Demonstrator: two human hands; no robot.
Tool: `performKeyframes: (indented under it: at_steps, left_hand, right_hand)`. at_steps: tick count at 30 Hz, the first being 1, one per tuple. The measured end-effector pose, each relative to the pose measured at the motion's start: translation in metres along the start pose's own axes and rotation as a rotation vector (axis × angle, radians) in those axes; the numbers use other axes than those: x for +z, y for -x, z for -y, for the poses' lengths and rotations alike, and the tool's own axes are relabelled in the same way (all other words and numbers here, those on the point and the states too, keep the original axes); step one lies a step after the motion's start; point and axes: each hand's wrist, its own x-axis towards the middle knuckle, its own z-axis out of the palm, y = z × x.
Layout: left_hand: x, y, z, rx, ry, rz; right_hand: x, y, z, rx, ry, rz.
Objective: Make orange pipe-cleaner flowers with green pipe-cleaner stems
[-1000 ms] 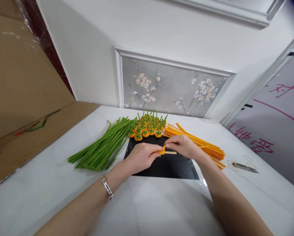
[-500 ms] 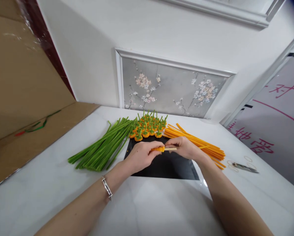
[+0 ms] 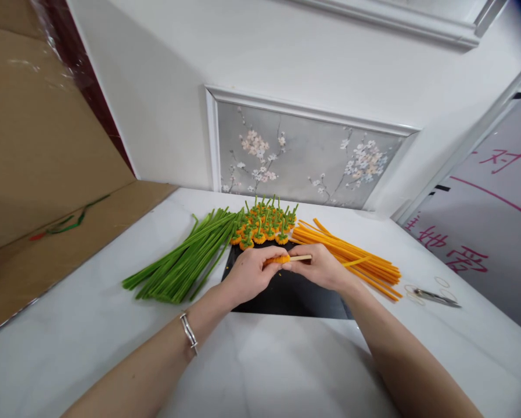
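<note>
My left hand (image 3: 251,271) is closed, thumb and fingers pinching a coil of orange pipe cleaner (image 3: 281,259) wound on a thin wooden stick (image 3: 301,257). The stick's bare end points right, across the fingers of my right hand (image 3: 325,270), which is closed around it with fingertips against the coil. Both hands are over a black mat (image 3: 295,299). Just beyond them stand several small orange pumpkins (image 3: 259,238) with green pipe-cleaner stems and tops.
Green pipe cleaners (image 3: 182,261) lie bundled at left, loose orange ones (image 3: 369,267) at right. Scissors (image 3: 437,298) and rubber bands (image 3: 442,282) are farther right on the white marbled table (image 3: 260,360). Cardboard (image 3: 46,145) borders the left side; a wall with a flowered panel (image 3: 304,157) stands behind.
My right hand has shifted slightly, its fingertips now closer against the orange coil. The stick has tilted a little, its bare end higher. My left hand stays in nearly the same place.
</note>
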Motion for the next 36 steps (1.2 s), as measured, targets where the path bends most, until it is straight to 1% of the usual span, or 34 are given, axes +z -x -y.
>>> performKeyframes:
  at_steps: [7, 12, 14, 17, 21, 23, 25, 29, 32, 36]
  left_hand:
    - [-0.007, 0.0, -0.003, 0.016, 0.012, 0.094]
    - [-0.008, 0.0, -0.006, -0.017, 0.073, 0.143]
    - [-0.005, 0.0, -0.005, -0.032, 0.096, 0.128]
    - [-0.001, -0.001, -0.001, -0.06, 0.103, 0.047]
    - [-0.001, -0.003, 0.006, -0.079, 0.1, -0.065]
    - [-0.004, -0.003, 0.008, -0.063, 0.052, -0.101]
    - [-0.007, -0.004, 0.008, -0.025, -0.06, -0.121]
    - [-0.01, -0.003, 0.011, 0.031, -0.304, -0.115]
    - [-0.01, -0.003, 0.013, 0.033, -0.396, -0.088]
    - [-0.008, -0.003, 0.012, 0.04, -0.484, -0.044]
  right_hand:
    - [-0.002, 0.001, 0.0, 0.02, -0.02, -0.018]
    - [-0.003, 0.001, -0.001, 0.048, -0.024, -0.026]
    - [-0.003, 0.001, 0.0, 0.051, 0.002, -0.029]
    - [-0.004, 0.0, 0.001, 0.037, 0.031, -0.02]
    - [-0.007, 0.001, 0.0, -0.003, 0.087, 0.071]
    - [-0.008, 0.002, -0.001, -0.009, 0.138, 0.094]
    - [-0.009, 0.003, 0.0, -0.019, 0.186, 0.102]
    - [-0.011, 0.007, 0.011, -0.065, 0.314, 0.117]
    - [-0.013, 0.009, 0.019, -0.104, 0.386, 0.067]
    - [-0.013, 0.009, 0.02, -0.184, 0.393, -0.043]
